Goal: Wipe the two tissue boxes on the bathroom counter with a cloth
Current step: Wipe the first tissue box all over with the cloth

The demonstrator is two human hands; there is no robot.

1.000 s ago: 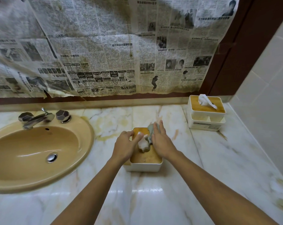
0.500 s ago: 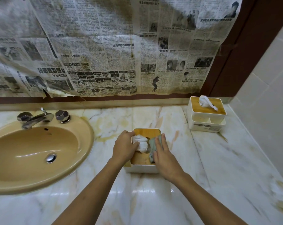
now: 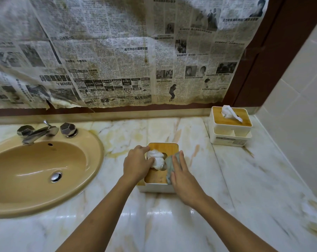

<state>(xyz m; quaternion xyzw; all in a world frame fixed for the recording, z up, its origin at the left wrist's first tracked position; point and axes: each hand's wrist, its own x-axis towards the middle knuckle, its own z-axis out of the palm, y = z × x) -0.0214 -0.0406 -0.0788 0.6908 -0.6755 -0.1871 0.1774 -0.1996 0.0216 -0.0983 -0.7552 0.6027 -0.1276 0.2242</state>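
Note:
A white tissue box with a wooden lid (image 3: 158, 176) stands on the marble counter (image 3: 235, 179) in front of me. My left hand (image 3: 136, 163) grips its left edge and pushes the bunched white tissue (image 3: 156, 159) aside. My right hand (image 3: 182, 177) lies flat on a grey-green cloth (image 3: 169, 166), pressing it onto the right side of the lid. A second white tissue box with a wooden lid (image 3: 230, 127) stands at the back right corner, a tissue sticking out of its top.
A tan sink (image 3: 36, 171) with a chrome tap (image 3: 38, 132) is set into the counter at the left. Old newspaper (image 3: 117, 51) covers the wall behind. A tiled wall (image 3: 299, 106) closes the right side.
My right hand has slid the cloth from the far end of the lid back toward me along the right side. My left hand now holds the tissue more to the left.

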